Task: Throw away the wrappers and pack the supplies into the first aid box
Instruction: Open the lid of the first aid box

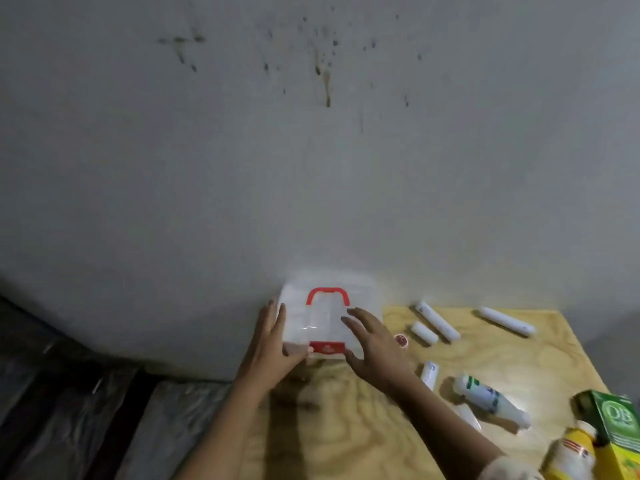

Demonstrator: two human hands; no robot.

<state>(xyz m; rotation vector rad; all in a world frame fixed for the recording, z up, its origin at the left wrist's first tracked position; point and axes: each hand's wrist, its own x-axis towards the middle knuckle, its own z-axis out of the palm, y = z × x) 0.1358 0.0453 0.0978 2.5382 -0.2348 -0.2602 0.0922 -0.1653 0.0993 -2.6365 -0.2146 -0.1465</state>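
The first aid box (360, 292), clear plastic with a red handle and a red latch, sits closed at the far left corner of the wooden table (363, 427). My left hand (273, 344) grips its left side, thumb by the red latch. My right hand (374, 341) lies over its right front with the fingers spread. To the right lie white bandage rolls (437, 320), (506, 321), (424, 333), a small red tin (401, 340), a small white tube (429, 374) and a white bottle with green print (491, 400).
A green box (616, 420) and a yellow bottle (571, 452) sit at the table's right front corner. A stained grey wall (311, 150) rises right behind the table. Dark plastic sheeting (86, 410) covers the floor to the left.
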